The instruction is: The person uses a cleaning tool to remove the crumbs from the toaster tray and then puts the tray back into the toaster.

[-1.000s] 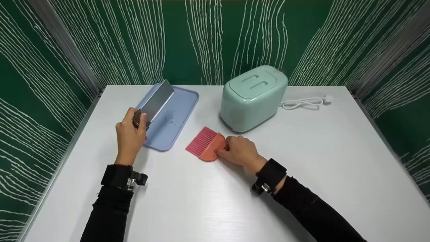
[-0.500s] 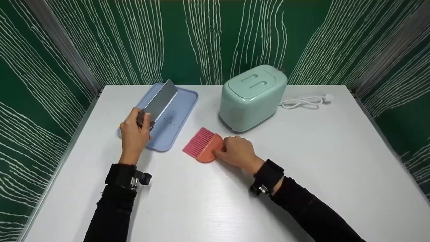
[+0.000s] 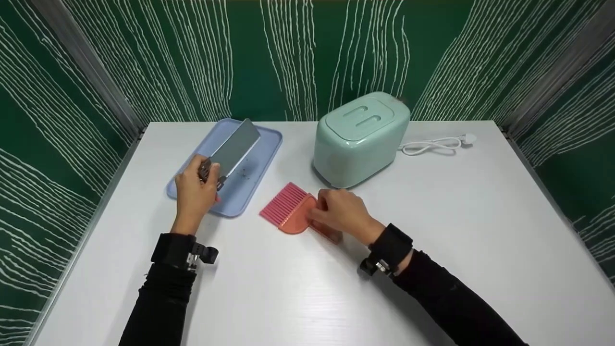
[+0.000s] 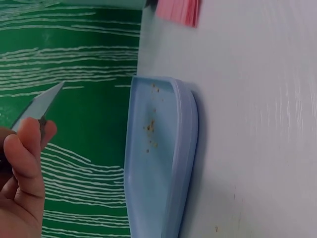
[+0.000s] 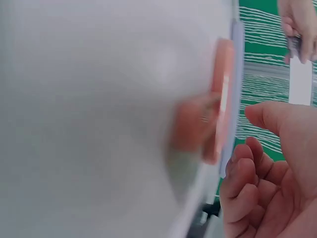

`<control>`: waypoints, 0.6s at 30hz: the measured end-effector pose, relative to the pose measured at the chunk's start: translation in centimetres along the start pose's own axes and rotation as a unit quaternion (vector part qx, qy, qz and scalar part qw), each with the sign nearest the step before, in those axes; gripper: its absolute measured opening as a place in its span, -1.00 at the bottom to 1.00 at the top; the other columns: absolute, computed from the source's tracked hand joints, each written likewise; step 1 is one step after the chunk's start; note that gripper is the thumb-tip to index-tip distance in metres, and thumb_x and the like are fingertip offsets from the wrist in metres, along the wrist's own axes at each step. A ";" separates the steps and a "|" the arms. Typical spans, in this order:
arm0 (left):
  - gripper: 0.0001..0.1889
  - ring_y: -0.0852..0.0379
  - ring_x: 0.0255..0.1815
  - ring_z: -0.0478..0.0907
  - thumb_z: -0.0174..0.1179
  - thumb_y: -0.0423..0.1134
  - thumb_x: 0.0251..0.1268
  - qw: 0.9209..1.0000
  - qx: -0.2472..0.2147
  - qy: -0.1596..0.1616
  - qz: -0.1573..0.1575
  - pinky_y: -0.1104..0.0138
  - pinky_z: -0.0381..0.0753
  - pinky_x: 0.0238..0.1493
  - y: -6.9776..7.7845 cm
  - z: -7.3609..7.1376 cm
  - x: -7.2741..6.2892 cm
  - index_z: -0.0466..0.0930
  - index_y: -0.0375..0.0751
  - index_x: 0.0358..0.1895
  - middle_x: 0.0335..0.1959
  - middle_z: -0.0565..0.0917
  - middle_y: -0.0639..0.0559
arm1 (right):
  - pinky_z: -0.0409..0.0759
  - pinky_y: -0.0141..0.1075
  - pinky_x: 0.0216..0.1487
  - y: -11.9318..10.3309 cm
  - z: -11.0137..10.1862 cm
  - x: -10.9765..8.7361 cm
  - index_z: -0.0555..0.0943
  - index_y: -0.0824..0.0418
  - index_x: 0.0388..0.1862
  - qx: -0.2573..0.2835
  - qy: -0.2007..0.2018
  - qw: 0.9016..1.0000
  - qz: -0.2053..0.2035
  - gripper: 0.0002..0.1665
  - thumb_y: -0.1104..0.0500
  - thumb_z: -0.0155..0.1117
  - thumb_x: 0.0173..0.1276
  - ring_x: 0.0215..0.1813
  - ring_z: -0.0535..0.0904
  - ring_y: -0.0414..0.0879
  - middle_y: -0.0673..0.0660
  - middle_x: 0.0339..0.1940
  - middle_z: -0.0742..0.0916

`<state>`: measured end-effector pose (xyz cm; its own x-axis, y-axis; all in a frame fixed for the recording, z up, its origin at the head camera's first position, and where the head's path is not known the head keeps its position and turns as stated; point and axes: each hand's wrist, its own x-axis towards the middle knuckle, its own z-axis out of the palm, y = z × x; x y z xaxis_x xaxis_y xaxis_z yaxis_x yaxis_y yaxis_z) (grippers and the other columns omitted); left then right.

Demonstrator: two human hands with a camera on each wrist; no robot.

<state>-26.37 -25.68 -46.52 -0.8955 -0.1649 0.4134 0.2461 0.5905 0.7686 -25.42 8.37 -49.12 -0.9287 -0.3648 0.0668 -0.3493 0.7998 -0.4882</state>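
In the head view my left hand [image 3: 196, 194] grips the dark handle of a metal scraper [image 3: 236, 146], its flat blade raised at a slant over a blue tray [image 3: 250, 187]. Dark crumbs [image 4: 150, 126] lie on the tray, clearer in the left wrist view. A brush [image 3: 295, 216] with pink bristles and an orange body lies flat on the white table. Just above its handle is my right hand [image 3: 343, 211], fingers loosely curled. The right wrist view shows thumb and fingers apart, holding nothing, with the blurred orange brush [image 5: 225, 94] beyond them.
A mint-green toaster [image 3: 358, 144] stands behind the right hand, close to the brush. Its white cord [image 3: 430, 146] and plug lie to the right. Green walls with white lines [image 3: 288, 57] enclose the table's back and sides.
My right hand has let go of the brush and risen off it, baring the handle. The brush slid slightly left before that. My left hand moved right with the scraper, whose blade leans lower.
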 end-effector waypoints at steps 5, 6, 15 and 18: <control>-0.80 0.30 -0.84 0.56 0.20 -0.18 0.66 0.999 -0.019 -0.029 -0.031 0.40 0.58 -0.79 0.0 0.3 0.0 0.56 -0.28 -0.08 -0.53 0.68 -0.26 | 0.38 -0.28 -0.44 0.0 -2.5 0.2 0.55 0.05 -0.46 0.034 0.041 0.999 -0.007 -0.61 -0.08 0.44 0.49 -0.48 0.46 -0.13 -0.04 -0.59 0.55; -0.81 0.29 -0.84 0.56 0.20 -0.18 0.66 0.998 -0.023 -0.036 -0.037 0.39 0.58 -0.79 0.0 0.3 0.0 0.56 -0.28 -0.09 -0.52 0.69 -0.27 | 0.39 -0.28 -0.42 0.0 -3.0 0.2 0.56 0.05 -0.44 0.039 0.052 0.998 -0.008 -0.62 -0.08 0.45 0.49 -0.47 0.47 -0.13 -0.03 -0.58 0.56; -0.83 0.21 -0.82 0.60 0.20 -0.23 0.66 0.984 -0.094 -0.105 -0.111 0.28 0.67 -0.74 0.4 1.2 -0.1 0.52 -0.29 -0.07 -0.60 0.68 0.00 | 0.57 -0.28 -0.25 0.4 -6.6 0.4 0.64 0.15 -0.19 0.125 0.125 0.984 -0.023 -0.80 0.06 0.43 0.53 -0.28 0.58 -0.07 0.07 -0.35 0.69; -0.82 0.23 -0.81 0.59 0.19 -0.22 0.67 0.977 -0.111 -0.127 -0.132 0.34 0.66 -0.72 0.5 1.4 -0.2 0.51 -0.29 -0.04 -0.61 0.66 0.06 | 0.60 -0.33 -0.16 0.5 -7.5 0.4 0.65 0.19 -0.10 0.158 0.146 0.976 -0.033 -0.82 0.11 0.43 0.53 -0.16 0.65 -0.07 0.10 -0.25 0.74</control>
<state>-26.59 -24.22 -46.91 -0.9949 -0.0692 0.0739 0.0438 0.3637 0.9305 -26.90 12.23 -42.83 -0.9171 -0.2223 0.3310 -0.3975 0.5757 -0.7146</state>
